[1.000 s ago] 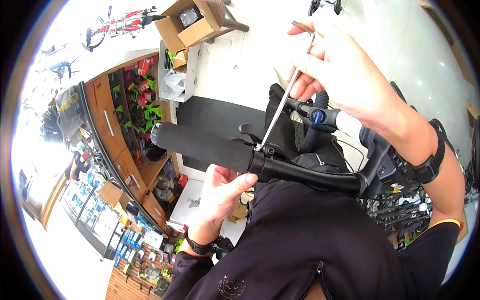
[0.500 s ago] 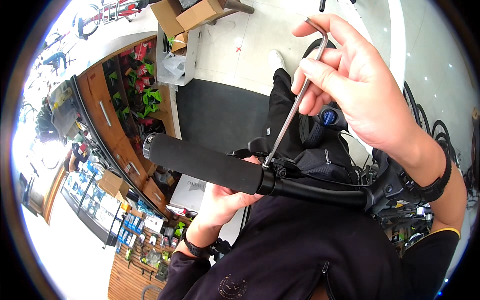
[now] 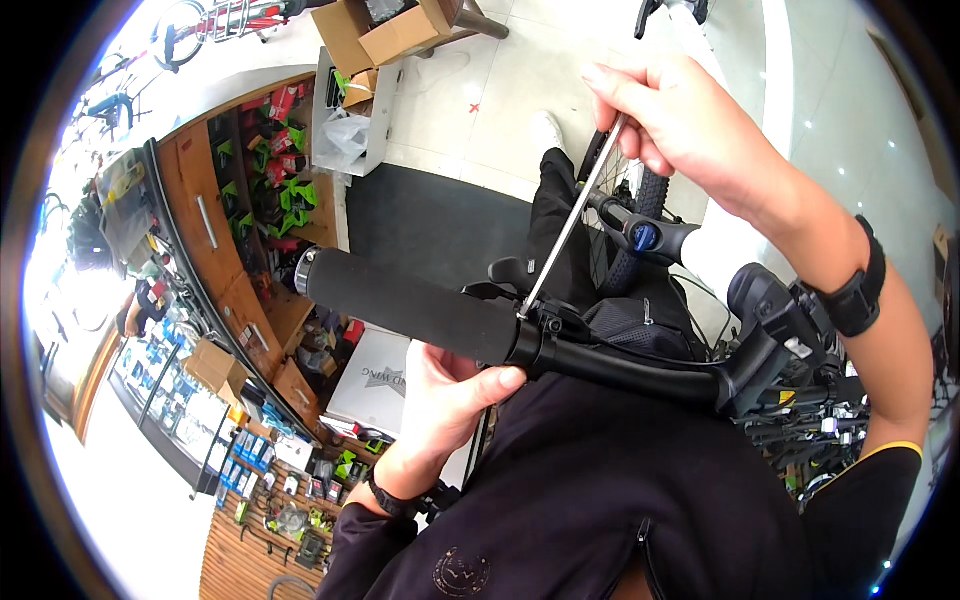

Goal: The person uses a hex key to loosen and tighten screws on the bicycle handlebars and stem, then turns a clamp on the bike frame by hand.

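Across my lap runs a black bicycle handlebar (image 3: 635,384) with a foam grip (image 3: 405,307) on its left end. My right hand (image 3: 660,115) is closed around the upper end of a long silver hex key (image 3: 572,225); the bent end is hidden by the fingers. The key's lower tip meets the shifter clamp (image 3: 545,325) beside the grip. From below, my left hand (image 3: 447,395) holds the handlebar near the grip's inner end, thumb along the underside and the other fingers mostly hidden behind it. A blue-capped fork crown (image 3: 643,236) shows beyond.
A tyre (image 3: 650,195) and spokes stand past the handlebar. To the left are a wooden cabinet (image 3: 205,205) with green-and-red packages, a white box (image 3: 372,375) and a display rack. Cardboard boxes (image 3: 405,38) sit at the far side, near a dark mat (image 3: 430,225).
My right hand has turned and closed over the hex key's bent end, which showed before. The key's tip stays at the clamp. My left thumb has shifted slightly along the handlebar.
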Tool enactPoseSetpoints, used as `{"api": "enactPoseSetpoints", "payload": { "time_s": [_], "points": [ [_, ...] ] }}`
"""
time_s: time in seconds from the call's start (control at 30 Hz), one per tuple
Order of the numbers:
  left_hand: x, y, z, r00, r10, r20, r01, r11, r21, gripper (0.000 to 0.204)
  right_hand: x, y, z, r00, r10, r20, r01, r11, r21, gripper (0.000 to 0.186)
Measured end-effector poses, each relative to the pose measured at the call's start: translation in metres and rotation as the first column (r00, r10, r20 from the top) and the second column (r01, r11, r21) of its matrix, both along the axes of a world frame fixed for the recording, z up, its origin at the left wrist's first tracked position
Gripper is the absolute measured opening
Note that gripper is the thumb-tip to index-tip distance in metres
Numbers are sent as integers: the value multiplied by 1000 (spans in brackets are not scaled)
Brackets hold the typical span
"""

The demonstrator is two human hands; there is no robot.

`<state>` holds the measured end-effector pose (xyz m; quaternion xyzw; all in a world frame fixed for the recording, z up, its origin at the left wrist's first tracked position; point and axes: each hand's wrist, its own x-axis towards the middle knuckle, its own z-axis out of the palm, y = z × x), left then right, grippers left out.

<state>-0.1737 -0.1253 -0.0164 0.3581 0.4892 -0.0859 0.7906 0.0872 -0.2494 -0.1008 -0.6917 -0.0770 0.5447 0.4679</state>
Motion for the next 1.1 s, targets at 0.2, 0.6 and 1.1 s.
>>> {"api": "enactPoseSetpoints", "payload": {
  "time_s": [0.2,0.6,1.1],
  "points": [
    [-7,-10,-2,990,-125,62,91,916,391,99,-2,19,-5,911,-150,-385,79,978,-195,32],
    [56,13,54,367,-507,-780,544,-564,622,85,6,-8,-21,835,-7,-551,32,999,37,29],
    [7,-7,27,804,-497,-325,193,-299,935,67,0,-12,-15,978,210,-1,-208,966,-152,41]
  ]
}}
